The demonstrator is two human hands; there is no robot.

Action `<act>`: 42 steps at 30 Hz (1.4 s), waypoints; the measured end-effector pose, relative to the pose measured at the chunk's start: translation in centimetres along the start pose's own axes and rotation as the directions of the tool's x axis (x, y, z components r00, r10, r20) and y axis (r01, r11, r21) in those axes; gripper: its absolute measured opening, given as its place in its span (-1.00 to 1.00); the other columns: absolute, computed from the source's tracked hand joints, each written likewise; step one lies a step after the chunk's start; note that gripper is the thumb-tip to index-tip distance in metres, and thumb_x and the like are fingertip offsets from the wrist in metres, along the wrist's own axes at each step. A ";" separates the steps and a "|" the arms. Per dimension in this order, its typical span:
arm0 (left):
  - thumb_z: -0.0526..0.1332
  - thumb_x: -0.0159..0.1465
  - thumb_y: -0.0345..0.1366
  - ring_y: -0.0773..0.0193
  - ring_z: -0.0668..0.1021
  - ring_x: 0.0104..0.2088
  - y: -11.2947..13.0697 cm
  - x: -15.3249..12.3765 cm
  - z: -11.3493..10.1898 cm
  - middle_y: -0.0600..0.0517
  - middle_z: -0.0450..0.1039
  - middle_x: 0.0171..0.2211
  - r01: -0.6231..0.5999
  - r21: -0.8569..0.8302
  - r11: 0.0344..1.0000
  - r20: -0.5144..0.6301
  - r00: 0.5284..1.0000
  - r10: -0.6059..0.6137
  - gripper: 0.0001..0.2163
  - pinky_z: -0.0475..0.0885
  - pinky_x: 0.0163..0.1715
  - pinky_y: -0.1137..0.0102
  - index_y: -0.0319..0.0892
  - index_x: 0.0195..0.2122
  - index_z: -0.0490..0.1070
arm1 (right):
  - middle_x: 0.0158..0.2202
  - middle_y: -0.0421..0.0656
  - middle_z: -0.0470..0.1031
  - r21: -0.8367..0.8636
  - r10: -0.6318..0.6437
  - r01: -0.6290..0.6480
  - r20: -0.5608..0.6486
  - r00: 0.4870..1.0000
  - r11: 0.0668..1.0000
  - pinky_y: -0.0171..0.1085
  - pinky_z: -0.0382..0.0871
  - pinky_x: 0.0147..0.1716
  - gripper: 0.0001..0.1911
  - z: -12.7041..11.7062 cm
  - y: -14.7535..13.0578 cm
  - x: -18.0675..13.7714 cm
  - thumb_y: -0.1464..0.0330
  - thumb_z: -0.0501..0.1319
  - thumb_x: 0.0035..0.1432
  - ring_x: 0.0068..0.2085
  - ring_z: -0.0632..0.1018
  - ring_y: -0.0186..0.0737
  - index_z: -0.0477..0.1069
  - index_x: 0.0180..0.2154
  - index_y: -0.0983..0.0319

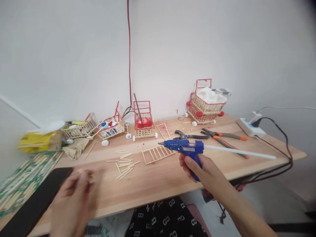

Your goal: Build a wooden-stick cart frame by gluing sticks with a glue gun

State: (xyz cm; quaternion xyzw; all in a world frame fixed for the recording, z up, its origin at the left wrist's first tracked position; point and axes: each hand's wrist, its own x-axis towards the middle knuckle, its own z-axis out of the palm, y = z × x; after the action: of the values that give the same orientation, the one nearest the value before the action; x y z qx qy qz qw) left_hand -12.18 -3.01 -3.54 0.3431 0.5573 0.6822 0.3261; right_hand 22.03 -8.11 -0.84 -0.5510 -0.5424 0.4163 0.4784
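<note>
My right hand (196,166) is wrapped round the grip of a blue hot glue gun (184,145), its nozzle aimed left. A long clear glue stick (239,152) sticks out of its back. Behind the nozzle, a small ladder-like frame of thin wooden sticks (158,154) lies on the table. My left hand (76,194) is smeared by motion at the lower left, above the table edge; whether its fingers hold anything cannot be made out. Beside it lies a long black object (37,200). Short cut sticks (125,164) are scattered between my hands.
Several small stick-built carts stand along the wall, one holding a red object (144,122) and one white cloth (211,95). Orange-handled pliers (224,141) and black cutters (190,135) lie at right, near a power strip (251,127). Wrapped sticks (27,177) and a yellow packet (37,141) are left.
</note>
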 end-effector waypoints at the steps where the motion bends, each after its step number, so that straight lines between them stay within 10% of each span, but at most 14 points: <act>1: 0.41 -0.02 -0.13 0.34 0.49 -0.37 0.3 -0.9 1.8 0.10 0.55 -0.35 -0.063 0.130 0.990 0.110 0.993 0.048 -0.76 0.39 -0.38 0.48 -0.13 -0.38 0.52 | -0.55 -0.26 0.27 0.003 0.006 -0.006 -0.007 1.000 1.000 -0.37 0.12 -0.60 -0.58 -0.2 0.0 0.0 0.02 0.06 0.23 -0.57 0.28 -0.41 0.30 -0.30 0.27; 6: 0.29 0.15 -0.16 0.35 0.45 -0.50 1.9 -4.4 11.4 0.08 0.52 -0.48 -0.317 0.173 0.933 0.560 0.811 0.171 -0.83 0.36 -0.46 0.47 -0.16 -0.38 0.54 | -0.57 -0.28 0.23 0.074 0.073 -0.068 -0.065 0.995 0.995 -0.38 0.07 -0.64 -0.57 -1.0 0.2 -0.2 0.00 0.12 0.17 -0.61 0.24 -0.44 0.28 -0.33 0.27; 11: 0.26 0.18 -0.21 0.40 0.42 -0.56 0.6 -5.5 15.6 0.10 0.50 -0.49 -0.295 0.102 0.950 0.695 0.704 0.144 -0.86 0.33 -0.50 0.49 -0.15 -0.35 0.53 | -0.63 -0.35 0.14 0.134 0.145 -0.134 -0.069 0.987 0.982 -0.39 0.02 -0.67 -0.57 -1.3 0.3 -0.6 -0.01 0.16 0.13 -0.65 0.19 -0.46 0.27 -0.36 0.26; 42: 0.20 0.23 -0.28 0.36 0.45 -0.52 0.3 -6.4 14.8 0.13 0.44 -0.55 -0.429 0.136 0.893 0.691 0.687 0.225 -0.88 0.33 -0.41 0.48 -0.13 -0.35 0.53 | -0.66 -0.34 0.12 0.007 0.129 -0.129 -0.054 0.990 0.992 -0.38 -0.03 -0.69 -0.59 -0.2 0.6 -0.5 0.00 0.13 0.15 -0.66 0.11 -0.45 0.26 -0.41 0.22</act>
State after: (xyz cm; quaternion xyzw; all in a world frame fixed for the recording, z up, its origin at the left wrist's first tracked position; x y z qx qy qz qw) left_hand 3.62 -0.40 -1.78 0.6990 0.4277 0.4760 0.3192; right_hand 22.28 -8.64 -1.38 -0.5953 -0.4917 0.4322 0.4659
